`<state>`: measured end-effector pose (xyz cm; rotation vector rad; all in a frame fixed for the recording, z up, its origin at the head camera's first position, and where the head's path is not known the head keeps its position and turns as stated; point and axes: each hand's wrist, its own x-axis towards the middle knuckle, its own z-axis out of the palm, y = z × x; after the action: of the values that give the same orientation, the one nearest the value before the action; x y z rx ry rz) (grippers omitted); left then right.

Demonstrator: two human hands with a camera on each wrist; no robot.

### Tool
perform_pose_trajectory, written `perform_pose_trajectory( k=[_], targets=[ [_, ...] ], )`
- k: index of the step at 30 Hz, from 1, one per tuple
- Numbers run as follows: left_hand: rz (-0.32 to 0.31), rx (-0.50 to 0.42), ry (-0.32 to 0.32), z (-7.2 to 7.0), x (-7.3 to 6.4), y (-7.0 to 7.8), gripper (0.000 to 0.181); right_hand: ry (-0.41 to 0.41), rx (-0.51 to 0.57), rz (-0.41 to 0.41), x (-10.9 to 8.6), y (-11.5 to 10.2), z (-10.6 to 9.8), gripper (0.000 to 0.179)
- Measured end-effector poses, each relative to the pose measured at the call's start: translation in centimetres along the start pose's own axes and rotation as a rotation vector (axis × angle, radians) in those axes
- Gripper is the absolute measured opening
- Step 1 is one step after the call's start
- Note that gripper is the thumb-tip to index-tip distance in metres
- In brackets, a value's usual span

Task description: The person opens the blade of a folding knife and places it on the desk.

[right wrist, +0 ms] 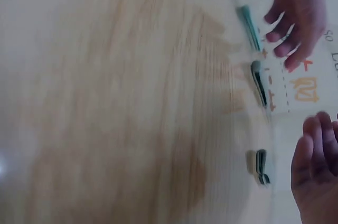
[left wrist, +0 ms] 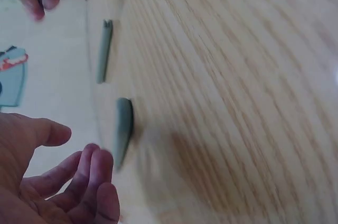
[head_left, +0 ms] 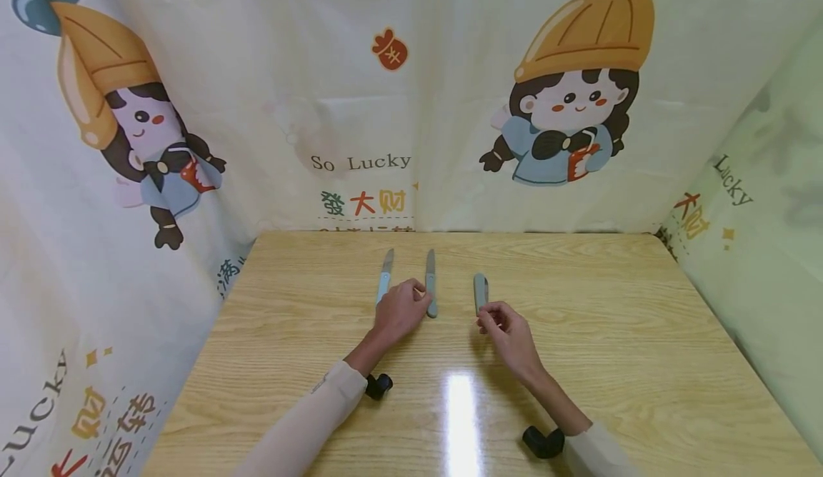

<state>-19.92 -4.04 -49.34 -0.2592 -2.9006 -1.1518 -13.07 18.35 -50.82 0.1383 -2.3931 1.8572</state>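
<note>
Three folding knives lie in a row on the table. The leftmost knife [head_left: 384,277] has a light blue handle and its blade out, pointing away. In the middle, a grey-green knife [head_left: 431,284] also has its blade extended. The rightmost knife [head_left: 480,290] is grey-green and folded. My left hand [head_left: 401,311] hovers between the left and middle knives, covering part of the blue handle; in the left wrist view its fingers [left wrist: 100,168] are loosely bent and hold nothing. My right hand [head_left: 511,338] is at the near end of the folded knife, with relaxed fingers [right wrist: 317,145] and nothing gripped in the right wrist view.
The wooden table [head_left: 643,355] meets a printed cloth backdrop [head_left: 450,106] at its far edge, with cloth at both sides too. Black wrist-worn pieces [head_left: 543,441] show by both forearms. A bright reflection lies on the tabletop between the arms.
</note>
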Motion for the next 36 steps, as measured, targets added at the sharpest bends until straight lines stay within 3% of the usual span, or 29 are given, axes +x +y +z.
perform_pose_trajectory(
  k=[3,8,16,22,28,36],
  targets=[
    [0.053,0.012,0.029,-0.2,-0.7,0.3,0.016,0.012,-0.173,-0.105,0.4,0.2,-0.3,0.020],
    [0.146,0.008,0.044,-0.3,-2.5,1.0,0.013,-0.008,-0.348,-0.210,1.4,1.0,-1.0,0.025],
    [0.210,0.017,0.039,-0.1,-4.1,1.7,0.010,-0.083,-0.539,-0.229,3.2,2.2,-2.1,0.055],
    [0.250,0.054,0.033,0.3,-4.6,1.7,0.008,-0.167,-0.598,-0.198,4.5,2.7,-3.0,0.076],
    [0.297,0.064,0.008,0.9,-4.9,1.9,0.008,-0.329,-0.590,-0.169,6.4,3.0,-3.7,0.091],
    [0.331,0.074,-0.034,1.4,-5.4,2.1,0.008,-0.444,-0.588,-0.117,8.5,2.2,-3.8,0.098]
  ],
)
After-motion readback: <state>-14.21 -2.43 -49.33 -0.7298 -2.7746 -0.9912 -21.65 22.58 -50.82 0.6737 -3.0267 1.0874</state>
